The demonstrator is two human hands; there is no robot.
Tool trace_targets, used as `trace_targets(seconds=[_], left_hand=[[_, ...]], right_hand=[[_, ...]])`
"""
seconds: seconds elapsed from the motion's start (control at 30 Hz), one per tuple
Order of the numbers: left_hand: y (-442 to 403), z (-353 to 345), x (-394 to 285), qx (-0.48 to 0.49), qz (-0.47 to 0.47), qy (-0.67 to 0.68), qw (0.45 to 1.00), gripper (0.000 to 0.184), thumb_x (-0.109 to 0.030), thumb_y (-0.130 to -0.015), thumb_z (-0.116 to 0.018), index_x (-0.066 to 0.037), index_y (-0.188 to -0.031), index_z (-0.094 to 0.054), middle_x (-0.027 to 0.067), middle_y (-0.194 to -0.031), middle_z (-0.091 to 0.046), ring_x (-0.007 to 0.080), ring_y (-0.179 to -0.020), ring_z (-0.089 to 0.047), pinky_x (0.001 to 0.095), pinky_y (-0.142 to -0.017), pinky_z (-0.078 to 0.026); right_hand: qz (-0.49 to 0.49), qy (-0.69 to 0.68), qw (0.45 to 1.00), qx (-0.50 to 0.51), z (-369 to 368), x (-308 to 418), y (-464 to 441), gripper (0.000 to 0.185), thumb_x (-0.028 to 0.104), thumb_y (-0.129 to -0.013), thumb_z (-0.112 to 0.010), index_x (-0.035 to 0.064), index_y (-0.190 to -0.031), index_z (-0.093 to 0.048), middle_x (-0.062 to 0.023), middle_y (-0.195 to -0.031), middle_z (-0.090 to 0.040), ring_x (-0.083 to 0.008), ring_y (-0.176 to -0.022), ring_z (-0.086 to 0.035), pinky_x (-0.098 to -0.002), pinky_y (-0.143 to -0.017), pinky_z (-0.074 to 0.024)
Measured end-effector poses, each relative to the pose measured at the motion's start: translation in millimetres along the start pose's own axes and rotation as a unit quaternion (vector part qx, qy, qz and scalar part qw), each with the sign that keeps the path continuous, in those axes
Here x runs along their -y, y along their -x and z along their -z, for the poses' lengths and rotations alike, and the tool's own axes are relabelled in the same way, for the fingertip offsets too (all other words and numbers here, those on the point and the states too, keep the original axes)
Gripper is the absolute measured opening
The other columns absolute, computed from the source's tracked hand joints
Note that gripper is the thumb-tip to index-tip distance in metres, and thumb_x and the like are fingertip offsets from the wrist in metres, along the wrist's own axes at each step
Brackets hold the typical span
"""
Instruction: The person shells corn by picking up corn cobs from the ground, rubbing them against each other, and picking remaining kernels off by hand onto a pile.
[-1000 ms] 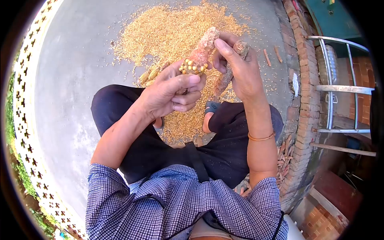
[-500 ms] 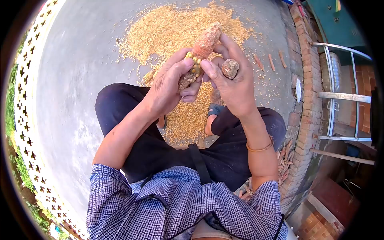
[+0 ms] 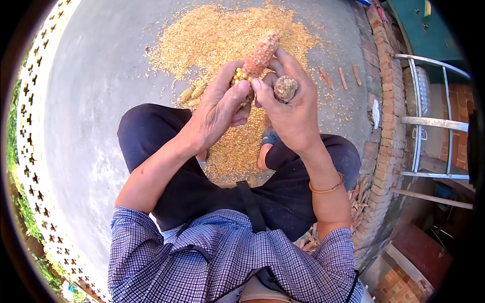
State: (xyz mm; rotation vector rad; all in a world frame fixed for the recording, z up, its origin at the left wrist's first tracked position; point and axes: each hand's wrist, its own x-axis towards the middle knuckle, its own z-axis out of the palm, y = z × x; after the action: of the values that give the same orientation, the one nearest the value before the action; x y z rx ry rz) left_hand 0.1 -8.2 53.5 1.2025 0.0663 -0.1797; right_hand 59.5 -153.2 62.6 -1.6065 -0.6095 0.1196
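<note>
A corn cob [image 3: 261, 52], bare and reddish at its upper end, has yellow kernels around its lower part. My left hand [image 3: 220, 101] is wrapped round that lower part, its thumb beside the kernels. With its thumb tip at the kernels, my right hand [image 3: 292, 103] touches the same cob and also grips a second, bare cob [image 3: 285, 89], whose round end points up. Fingers hide part of both cobs. Loose kernels [image 3: 212, 40] lie spread on the ground beyond and below the hands.
Several corn ears [image 3: 193, 93] lie left of the hands. Bare cobs [image 3: 342, 78] rest on the concrete to the right, and more are heaped [image 3: 359, 202] by the low brick edging [image 3: 391, 116]. A metal rail [image 3: 434, 121] stands at the far right.
Since the first frame, my right hand has turned, bringing its second cob's end upward, and its thumb has come to the kernels. Lately both hands have shifted slightly left.
</note>
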Motion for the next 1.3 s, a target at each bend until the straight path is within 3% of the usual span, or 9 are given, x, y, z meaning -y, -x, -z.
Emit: trace_targets(seconds=[0.13,0.3,0.43,0.67,0.83,1.0,1.13,1.23,1.3], left_hand=[[1.0,-1.1,1.6,0.019,-0.015,-0.014,1.000,0.042,-0.028,-0.103,-0.042,-0.007,-0.139,-0.035,0.0020,-0.082,-0.046,0.0072,-0.057,-0.037,0.0236,-0.053,-0.032],[0.9,-3.0,-2.4,0.025,-0.008,0.016,1.000,0.044,-0.029,-0.104,-0.042,-0.007,-0.141,-0.033,0.0030,-0.085,-0.048,0.0070,-0.059,-0.039,0.0238,-0.054,-0.033],[3.2,-1.0,0.1,0.024,-0.020,-0.007,0.999,0.046,-0.029,-0.104,-0.042,-0.007,-0.143,-0.031,0.0023,-0.088,-0.047,0.0072,-0.063,-0.040,0.0236,-0.058,-0.035],[4.6,1.0,0.6,0.024,-0.022,-0.021,0.999,0.049,-0.029,-0.105,-0.044,-0.008,-0.146,-0.028,0.0003,-0.091,-0.045,0.0069,-0.069,-0.039,0.0228,-0.063,-0.036],[4.5,4.4,2.5,0.010,-0.062,-0.172,0.983,0.050,-0.025,-0.106,-0.043,-0.008,-0.149,-0.024,0.0010,-0.098,-0.046,0.0064,-0.076,-0.041,0.0228,-0.067,-0.038],[2.6,2.2,3.3,-0.016,-0.105,-0.249,0.963,0.047,-0.012,-0.101,-0.048,0.001,-0.144,-0.032,0.0226,-0.129,-0.053,0.0290,-0.122,-0.052,0.0390,-0.101,-0.042],[0.8,5.7,9.5,-0.016,-0.127,-0.275,0.953,0.047,-0.012,-0.101,-0.048,0.000,-0.144,-0.032,0.0199,-0.120,-0.055,0.0257,-0.109,-0.057,0.0359,-0.092,-0.046],[6.3,2.2,9.7,0.016,-0.050,-0.148,0.988,0.048,-0.019,-0.104,-0.043,-0.005,-0.148,-0.028,0.0091,-0.104,-0.051,0.0126,-0.081,-0.048,0.0260,-0.072,-0.043],[5.2,0.3,3.5,0.021,0.010,-0.008,1.000,0.046,-0.025,-0.106,-0.039,-0.007,-0.147,-0.028,0.0047,-0.095,-0.048,0.0071,-0.068,-0.042,0.0212,-0.060,-0.038]], right_hand=[[0.017,0.024,0.999,-0.035,-2.4,-8.0,2.0,0.048,-0.006,-0.088,-0.059,-0.0065,-0.135,-0.047,-0.0072,-0.117,-0.062,-0.0035,-0.083,-0.054,-0.0195,-0.073,-0.0475],[-0.097,-0.070,0.993,0.020,11.6,5.2,-1.6,0.041,-0.002,-0.088,-0.060,-0.0046,-0.128,-0.052,-0.0085,-0.112,-0.064,-0.0082,-0.095,-0.059,-0.0246,-0.082,-0.0489],[-0.055,-0.086,0.995,0.009,4.4,2.6,-0.8,0.036,0.002,-0.088,-0.061,-0.0035,-0.122,-0.056,-0.0071,-0.107,-0.065,-0.0082,-0.095,-0.058,-0.0255,-0.083,-0.0485],[-0.072,-0.083,0.994,0.023,6.3,5.1,-0.6,0.035,0.002,-0.087,-0.061,-0.0038,-0.122,-0.056,-0.0065,-0.106,-0.064,-0.0080,-0.093,-0.058,-0.0253,-0.080,-0.0496],[-0.061,-0.080,0.995,0.030,4.7,4.5,-0.8,0.035,0.003,-0.087,-0.062,-0.0043,-0.121,-0.055,-0.0073,-0.105,-0.063,-0.0103,-0.092,-0.059,-0.0268,-0.082,-0.0496],[-0.056,-0.022,0.997,0.054,9.9,4.6,-1.9,0.033,-0.005,-0.087,-0.057,-0.0067,-0.120,-0.055,-0.0025,-0.102,-0.061,-0.0051,-0.090,-0.055,-0.0216,-0.077,-0.0467],[-0.043,-0.037,0.998,0.011,2.5,0.2,0.1,0.032,-0.007,-0.086,-0.057,-0.0041,-0.117,-0.057,-0.0027,-0.099,-0.062,-0.0053,-0.087,-0.055,-0.0204,-0.075,-0.0446],[-0.010,0.120,0.993,-0.016,6.1,2.8,-1.8,0.036,-0.008,-0.086,-0.057,-0.0037,-0.122,-0.056,-0.0058,-0.099,-0.064,-0.0057,-0.082,-0.055,-0.0210,-0.071,-0.0466],[-0.061,0.050,0.997,-0.024,9.2,-2.6,1.3,0.039,-0.007,-0.086,-0.058,-0.0026,-0.125,-0.055,-0.0083,-0.100,-0.066,-0.0052,-0.076,-0.056,-0.0203,-0.065,-0.0475]])
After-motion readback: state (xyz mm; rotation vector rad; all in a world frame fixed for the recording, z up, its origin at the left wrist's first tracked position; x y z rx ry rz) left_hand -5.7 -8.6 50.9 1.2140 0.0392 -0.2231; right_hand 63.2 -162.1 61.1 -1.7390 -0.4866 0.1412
